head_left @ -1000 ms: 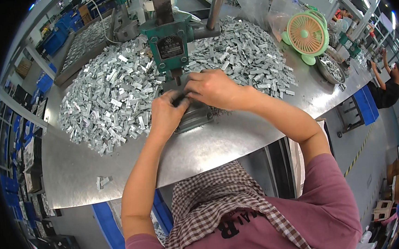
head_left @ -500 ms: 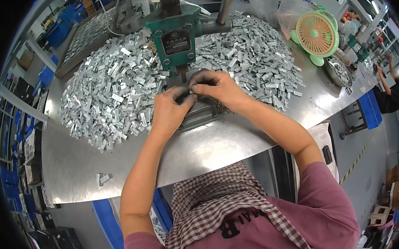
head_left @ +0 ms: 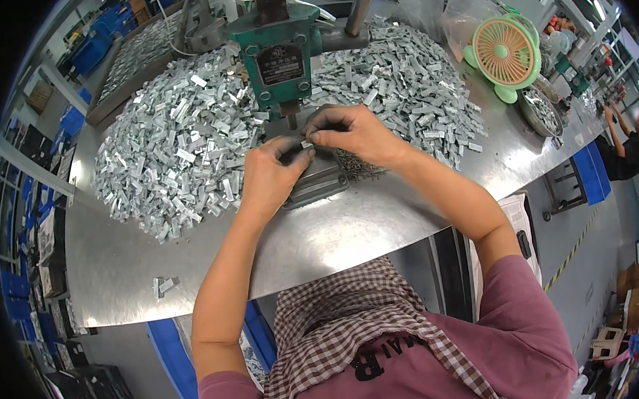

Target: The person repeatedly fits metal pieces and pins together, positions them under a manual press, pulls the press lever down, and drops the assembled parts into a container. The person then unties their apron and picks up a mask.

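My left hand (head_left: 276, 171) and my right hand (head_left: 350, 132) meet over the base (head_left: 317, 181) of a green hand press (head_left: 278, 58). Between the fingertips of both is a small silver metal piece (head_left: 307, 145), mostly covered by the fingers. The left thumb and forefinger pinch it from the left, the right ones from the right. Just above them, the press ram (head_left: 292, 120) points down, apart from the fingers. Heaps of small silver metal pieces flank the press, a left heap (head_left: 175, 150) and a right heap (head_left: 415, 81).
Thin dark pins (head_left: 359, 165) lie beside the press base. A green and orange fan (head_left: 503, 52) and a round metal bowl (head_left: 541, 113) stand at the right. A few loose pieces (head_left: 163, 286) lie near the table's front left edge. Another person (head_left: 629, 144) is far right.
My right hand has shifted slightly right, showing more of the metal piece and of the pins by the base. The left hand stays nearly in place.
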The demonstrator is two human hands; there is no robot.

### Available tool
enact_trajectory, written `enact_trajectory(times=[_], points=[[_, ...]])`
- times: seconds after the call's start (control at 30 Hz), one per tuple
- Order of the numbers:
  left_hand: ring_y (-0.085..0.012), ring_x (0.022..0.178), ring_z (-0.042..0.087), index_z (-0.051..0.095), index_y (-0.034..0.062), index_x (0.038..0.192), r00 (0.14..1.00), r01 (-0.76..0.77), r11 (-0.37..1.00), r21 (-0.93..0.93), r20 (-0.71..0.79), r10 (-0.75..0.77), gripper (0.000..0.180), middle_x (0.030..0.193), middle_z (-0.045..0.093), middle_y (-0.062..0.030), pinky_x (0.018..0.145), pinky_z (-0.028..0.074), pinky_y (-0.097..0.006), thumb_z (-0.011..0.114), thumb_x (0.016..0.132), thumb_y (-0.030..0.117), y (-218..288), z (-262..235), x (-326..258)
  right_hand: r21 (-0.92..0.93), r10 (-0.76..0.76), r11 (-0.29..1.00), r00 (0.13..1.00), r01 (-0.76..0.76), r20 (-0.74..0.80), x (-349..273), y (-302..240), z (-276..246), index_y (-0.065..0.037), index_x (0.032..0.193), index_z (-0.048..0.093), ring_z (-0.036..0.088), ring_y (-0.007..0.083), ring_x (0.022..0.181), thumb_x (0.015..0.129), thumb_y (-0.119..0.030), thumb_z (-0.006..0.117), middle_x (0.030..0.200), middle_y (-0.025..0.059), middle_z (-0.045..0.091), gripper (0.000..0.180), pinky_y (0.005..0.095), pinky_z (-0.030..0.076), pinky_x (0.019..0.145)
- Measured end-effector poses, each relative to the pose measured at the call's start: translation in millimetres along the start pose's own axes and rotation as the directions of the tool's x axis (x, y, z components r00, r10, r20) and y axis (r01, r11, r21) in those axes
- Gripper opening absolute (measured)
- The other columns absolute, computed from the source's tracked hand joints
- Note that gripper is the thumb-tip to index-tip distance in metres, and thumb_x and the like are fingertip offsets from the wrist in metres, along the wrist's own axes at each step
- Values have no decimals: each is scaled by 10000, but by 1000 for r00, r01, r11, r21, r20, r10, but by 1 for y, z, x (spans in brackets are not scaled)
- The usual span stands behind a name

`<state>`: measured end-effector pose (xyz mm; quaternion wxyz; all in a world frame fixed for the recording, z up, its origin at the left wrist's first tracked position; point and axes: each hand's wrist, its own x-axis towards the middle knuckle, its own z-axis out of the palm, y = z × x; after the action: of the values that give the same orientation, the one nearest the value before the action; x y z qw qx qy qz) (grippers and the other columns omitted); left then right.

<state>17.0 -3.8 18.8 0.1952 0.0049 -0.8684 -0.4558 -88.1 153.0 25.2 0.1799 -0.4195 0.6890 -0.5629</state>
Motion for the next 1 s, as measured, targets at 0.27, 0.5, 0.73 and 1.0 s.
enact_trajectory(times=[0.27,0.5,0.73,1.0], points=[[-306,737,633,659,-24,882,999,7,999,45,-45,-5,246,854,650,-180,673,485,-338,678,726,166,-1,2,0,-690,-475,606,876,396,86,-14,-4,0,-67,967,632,585,276,876,792,-98,603,935,77,621,180,340,464,765],[-308,672,616,667,-16,865,983,23,988,150,-184,5,284,794,645,-190,623,475,-349,678,730,234,-13,1,7,-476,-615,780,637,406,-465,-14,-96,-49,-24,1057,579,568,194,909,778,-195,664,983,100,603,338,318,446,770],[-352,731,619,666,-7,872,976,-9,984,179,-211,47,274,815,649,-188,673,485,-397,648,742,234,-18,4,6,-295,-804,593,530,750,-268,-29,-125,-16,-29,1066,545,520,118,766,634,-151,790,842,20,544,512,255,429,701],[-355,727,608,447,22,1115,967,-23,986,167,-248,64,376,805,637,-175,652,462,-409,605,806,167,-8,-3,-7,-620,-696,681,607,390,-383,-3,-119,-68,-3,1063,540,595,195,858,830,-238,623,970,102,628,341,305,448,787]])
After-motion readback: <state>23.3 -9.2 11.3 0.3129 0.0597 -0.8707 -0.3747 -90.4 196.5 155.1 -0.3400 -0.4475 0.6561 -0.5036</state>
